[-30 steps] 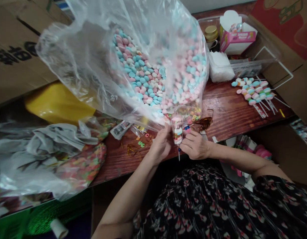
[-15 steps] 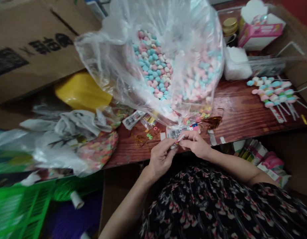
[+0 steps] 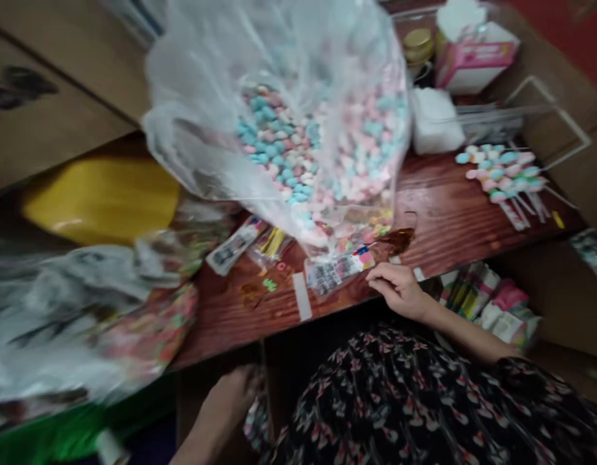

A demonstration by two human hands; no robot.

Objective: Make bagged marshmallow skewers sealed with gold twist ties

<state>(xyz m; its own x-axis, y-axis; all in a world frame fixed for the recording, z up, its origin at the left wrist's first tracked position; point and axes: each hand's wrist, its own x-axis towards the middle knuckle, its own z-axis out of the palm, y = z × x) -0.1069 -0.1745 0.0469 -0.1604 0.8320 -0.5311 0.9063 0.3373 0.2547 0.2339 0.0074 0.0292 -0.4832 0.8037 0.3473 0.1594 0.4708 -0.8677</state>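
My left hand (image 3: 233, 394) is low, below the table's front edge and smeared by motion. Its fingers cannot be made out. Close beside it hangs a patterned plastic packet (image 3: 256, 423). At the front edge of the table my right hand (image 3: 399, 290) has its fingers curled and pressed together; whatever they may hold is hidden. Left of that hand lies a printed clear packet (image 3: 327, 274). A white paper strip (image 3: 302, 297) is beside the packet. Behind them stands a large clear bag (image 3: 192, 161) of pink, blue and white candies (image 3: 283, 148).
Candy skewers on white sticks (image 3: 504, 171) lie at the right. A pink box (image 3: 475, 64) and a gold-lidded jar (image 3: 418, 45) stand behind. At left are a yellow bag (image 3: 104, 200), a bag of gummy rings (image 3: 148, 329) and a cardboard box (image 3: 61, 97).
My hands were together over the printed packet with a small white thing. My left hand has dropped down and left, below the table edge; my right has shifted slightly. The white strip is now uncovered.
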